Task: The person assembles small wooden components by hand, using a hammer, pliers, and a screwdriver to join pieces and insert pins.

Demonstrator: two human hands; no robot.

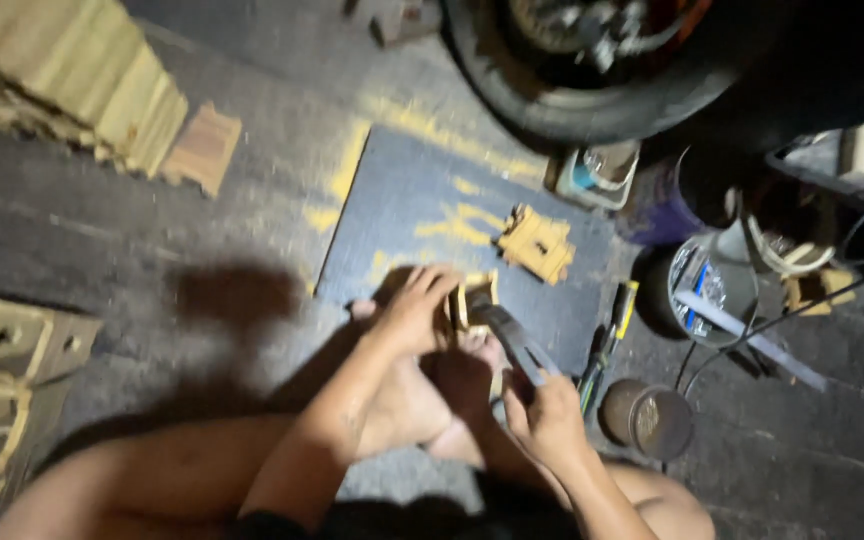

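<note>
Two bare hands at work, left hand (pixel 414 312) clamped on yellow metal bracket (pixel 474 300), right hand (pixel 549 415) closed around pliers (pixel 514 340) touching that bracket, second bracket (pixel 536 243) just beyond.

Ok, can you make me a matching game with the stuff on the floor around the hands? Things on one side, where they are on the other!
Things:
1. yellow bracket
2. pliers
3. screwdriver
4. rusty round tin

Places:
A. held in the right hand
B. lying alone on the dark mat, past the hands
C. on the floor by the right hand, beside the tin
D. on the floor, right of the right hand

Pairs: 1-B, 2-A, 3-C, 4-D

Bonus: the left hand steadies a small yellow piece that the pliers touch.
</note>
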